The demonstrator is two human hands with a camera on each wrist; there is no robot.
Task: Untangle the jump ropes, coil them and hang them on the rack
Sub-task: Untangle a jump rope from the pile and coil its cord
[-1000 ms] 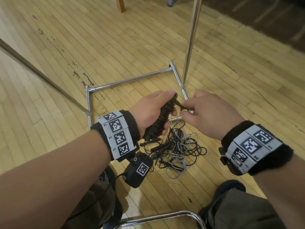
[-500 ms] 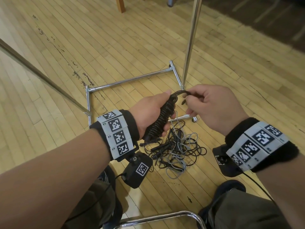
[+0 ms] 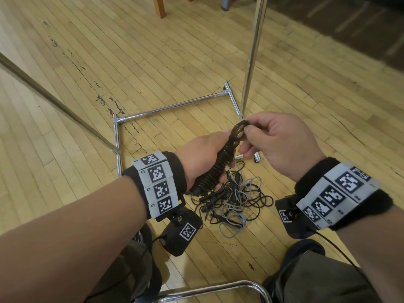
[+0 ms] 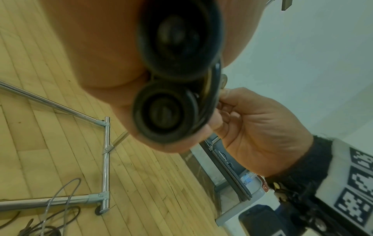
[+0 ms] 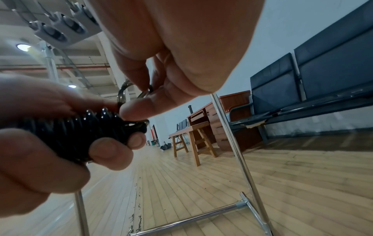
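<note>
My left hand [image 3: 204, 157] grips a tightly wound black jump rope bundle [image 3: 218, 165], rope coiled round its two handles, whose round ends [image 4: 165, 110] fill the left wrist view. My right hand [image 3: 282, 145] pinches a small loop of black rope [image 3: 239, 130] at the bundle's top end, between thumb and fingers [image 5: 141, 110]. On the floor below lies a tangled pile of black and grey ropes [image 3: 234, 200] with black handles in it.
The chrome rack's base frame [image 3: 172, 108] lies on the wooden floor with an upright pole [image 3: 251, 57] just beyond my hands. A slanting metal bar [image 3: 54, 103] crosses at left. A chrome chair rail [image 3: 207, 289] sits between my knees. Stools and benches [image 5: 193, 135] stand further off.
My right hand has lifted the rope end from beside the bundle and turned it into a small loop over the bundle's top. The left hand has stayed put.
</note>
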